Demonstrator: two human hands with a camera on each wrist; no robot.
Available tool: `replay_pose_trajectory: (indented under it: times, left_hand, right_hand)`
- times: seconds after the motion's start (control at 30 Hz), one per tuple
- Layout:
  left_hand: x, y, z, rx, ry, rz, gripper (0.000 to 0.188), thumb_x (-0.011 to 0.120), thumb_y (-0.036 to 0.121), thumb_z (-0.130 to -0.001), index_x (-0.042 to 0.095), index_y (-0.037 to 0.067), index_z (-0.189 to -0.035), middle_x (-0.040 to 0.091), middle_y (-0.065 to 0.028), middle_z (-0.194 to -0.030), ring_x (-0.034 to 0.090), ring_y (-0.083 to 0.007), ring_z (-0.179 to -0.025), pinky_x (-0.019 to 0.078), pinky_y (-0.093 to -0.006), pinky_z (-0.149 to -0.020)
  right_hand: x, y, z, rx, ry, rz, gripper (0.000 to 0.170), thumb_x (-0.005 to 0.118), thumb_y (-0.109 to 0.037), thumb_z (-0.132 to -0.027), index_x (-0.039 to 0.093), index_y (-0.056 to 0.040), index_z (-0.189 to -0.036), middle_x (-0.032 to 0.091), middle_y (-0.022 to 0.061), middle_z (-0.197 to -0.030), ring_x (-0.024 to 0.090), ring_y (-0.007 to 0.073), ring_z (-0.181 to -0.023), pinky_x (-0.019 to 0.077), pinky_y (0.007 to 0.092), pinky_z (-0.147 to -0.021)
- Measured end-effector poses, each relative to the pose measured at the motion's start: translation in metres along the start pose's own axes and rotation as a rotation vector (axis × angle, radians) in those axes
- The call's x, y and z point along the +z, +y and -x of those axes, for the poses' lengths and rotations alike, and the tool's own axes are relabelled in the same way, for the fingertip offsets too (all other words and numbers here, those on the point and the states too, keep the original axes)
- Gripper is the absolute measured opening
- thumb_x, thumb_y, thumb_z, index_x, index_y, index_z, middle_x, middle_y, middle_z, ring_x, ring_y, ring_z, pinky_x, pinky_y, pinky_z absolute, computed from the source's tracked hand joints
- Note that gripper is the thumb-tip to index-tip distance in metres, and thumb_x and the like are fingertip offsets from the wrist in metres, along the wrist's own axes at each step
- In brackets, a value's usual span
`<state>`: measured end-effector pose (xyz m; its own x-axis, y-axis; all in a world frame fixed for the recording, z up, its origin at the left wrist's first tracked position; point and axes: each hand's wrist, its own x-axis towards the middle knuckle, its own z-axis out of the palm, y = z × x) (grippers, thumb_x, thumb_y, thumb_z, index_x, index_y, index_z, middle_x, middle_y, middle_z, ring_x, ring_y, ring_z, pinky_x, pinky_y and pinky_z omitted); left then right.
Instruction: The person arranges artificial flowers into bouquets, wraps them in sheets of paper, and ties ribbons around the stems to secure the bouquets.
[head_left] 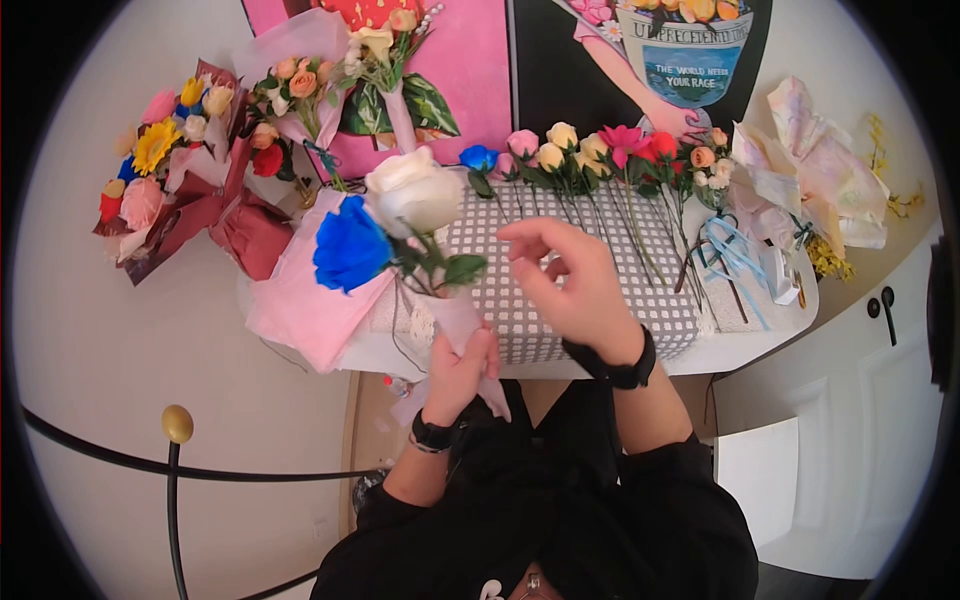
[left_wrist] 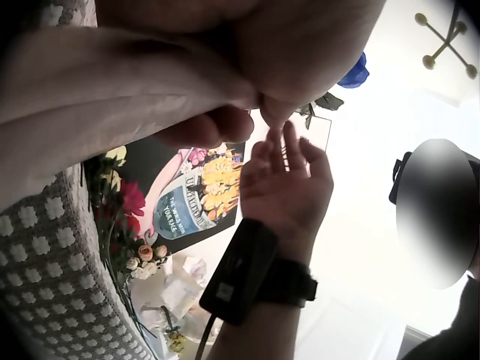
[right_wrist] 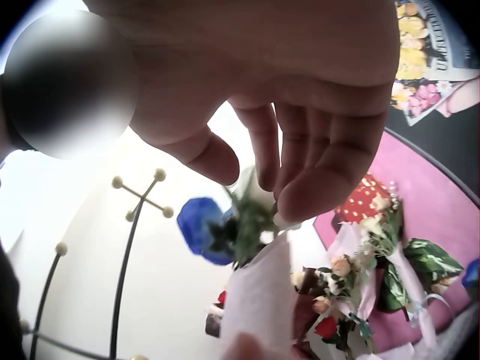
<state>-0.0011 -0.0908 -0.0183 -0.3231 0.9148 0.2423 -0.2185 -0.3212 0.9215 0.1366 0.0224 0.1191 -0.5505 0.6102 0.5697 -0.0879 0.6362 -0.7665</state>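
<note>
My left hand (head_left: 460, 378) grips the pale pink paper wrap (head_left: 456, 316) of a small bouquet, its fingers curled round the paper. From the top of the wrap rise a large white rose (head_left: 415, 192), a blue rose (head_left: 350, 246) and green leaves (head_left: 464, 269). My right hand (head_left: 572, 285) hovers over the table to the right of the flowers, fingers loosely bent and holding nothing. In the right wrist view its fingers hang just above the blue rose (right_wrist: 202, 229) and the paper wrap (right_wrist: 259, 296). The stems inside the paper are hidden.
A checked cloth (head_left: 520, 325) covers the table, with several single flowers (head_left: 575, 150) lined along its back. Pink paper (head_left: 310, 290) lies at the left beside a wrapped bouquet (head_left: 235, 225). At the right are blue ribbon (head_left: 728, 245) and crumpled wrapping paper (head_left: 815, 165). Painted panels (head_left: 480, 80) stand behind.
</note>
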Motion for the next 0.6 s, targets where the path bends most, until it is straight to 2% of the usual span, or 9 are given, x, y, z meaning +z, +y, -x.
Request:
replay_pose_trajectory:
  times: [0.03,0.07,0.1,0.13,0.2,0.3,0.43,0.53,0.6]
  left_hand:
    - [-0.003,0.002,0.001,-0.005,0.035,0.048,0.013,0.05,0.016,-0.102,0.05,0.005,-0.108,0.053,-0.0063,-0.071,0.05,-0.0137,-0.054,0.0416,-0.0286,-0.052]
    - [-0.006,0.004,0.002,-0.012,0.053,0.071,0.013,0.048,0.017,-0.103,0.049,0.005,-0.108,0.051,-0.0058,-0.069,0.047,-0.0157,-0.052,0.0423,-0.0311,-0.052]
    - [-0.01,0.006,0.003,-0.015,0.047,0.069,0.013,0.048,0.017,-0.103,0.049,0.005,-0.108,0.051,-0.0058,-0.069,0.047,-0.0157,-0.052,0.0423,-0.0311,-0.052]
    - [-0.013,0.007,0.003,-0.011,0.082,0.102,0.012,0.048,0.016,-0.103,0.049,0.004,-0.107,0.052,-0.0051,-0.068,0.049,-0.0142,-0.053,0.0431,-0.0297,-0.052]
    - [-0.017,0.007,0.004,-0.01,0.11,0.134,0.012,0.048,0.014,-0.103,0.049,0.003,-0.106,0.053,-0.0045,-0.068,0.05,-0.0128,-0.054,0.0439,-0.0283,-0.052]
    - [-0.019,0.009,0.006,0.0,0.143,0.181,0.011,0.048,0.015,-0.103,0.049,0.004,-0.106,0.052,-0.0046,-0.068,0.049,-0.013,-0.053,0.0441,-0.0285,-0.051]
    - [-0.019,0.012,0.01,-0.022,0.157,0.16,0.011,0.048,0.015,-0.103,0.049,0.005,-0.106,0.053,-0.0044,-0.068,0.049,-0.0126,-0.053,0.0437,-0.0276,-0.051]
    - [-0.021,0.015,0.016,-0.026,0.152,0.109,0.01,0.048,0.015,-0.103,0.05,0.005,-0.105,0.053,-0.0039,-0.068,0.05,-0.0121,-0.054,0.0432,-0.0267,-0.051]
    - [-0.025,0.016,0.018,-0.025,0.134,0.091,0.01,0.05,0.014,-0.102,0.05,0.004,-0.105,0.054,-0.0037,-0.068,0.052,-0.0117,-0.055,0.043,-0.0258,-0.051]
  right_hand:
    - [-0.008,0.015,-0.006,-0.003,0.007,0.005,0.024,0.065,-0.009,-0.08,0.066,-0.0035,-0.103,0.066,0.0134,-0.083,0.065,0.0281,-0.068,0.0531,0.0352,-0.061]
    - [-0.016,0.032,-0.01,0.072,-0.052,0.168,0.02,0.063,-0.011,-0.081,0.068,-0.0028,-0.098,0.068,0.0151,-0.082,0.066,0.0309,-0.07,0.0537,0.038,-0.063]
    - [-0.021,0.049,-0.014,0.148,-0.11,0.329,0.019,0.061,-0.014,-0.082,0.069,-0.0021,-0.094,0.069,0.0168,-0.081,0.067,0.0337,-0.071,0.0544,0.0407,-0.066]
    - [-0.025,0.067,-0.018,0.151,-0.103,0.329,0.019,0.061,-0.014,-0.082,0.069,-0.0021,-0.094,0.069,0.0168,-0.081,0.067,0.0337,-0.071,0.0544,0.0407,-0.066]
    - [-0.03,0.101,-0.026,0.144,-0.289,0.664,0.022,0.056,-0.016,-0.084,0.07,0.0001,-0.084,0.069,0.0214,-0.081,0.068,0.0391,-0.078,0.0545,0.0479,-0.073]
    - [-0.017,0.134,-0.05,0.203,-0.303,0.786,0.022,0.055,-0.015,-0.081,0.069,0.0012,-0.079,0.068,0.0253,-0.084,0.067,0.0426,-0.085,0.0533,0.0514,-0.08]
    - [-0.001,0.172,-0.082,0.31,-0.205,0.858,0.022,0.055,-0.013,-0.081,0.069,0.003,-0.084,0.068,0.0287,-0.088,0.067,0.0431,-0.09,0.0531,0.0507,-0.084]
    - [0.01,0.207,-0.097,0.457,-0.143,0.817,0.027,0.056,-0.015,-0.083,0.067,0.0044,-0.097,0.067,0.0305,-0.103,0.065,0.0445,-0.098,0.0527,0.0503,-0.088]
    - [0.014,0.225,-0.101,0.447,-0.066,0.797,0.026,0.058,-0.016,-0.082,0.067,0.005,-0.095,0.067,0.0312,-0.101,0.065,0.0451,-0.1,0.0523,0.0506,-0.088]
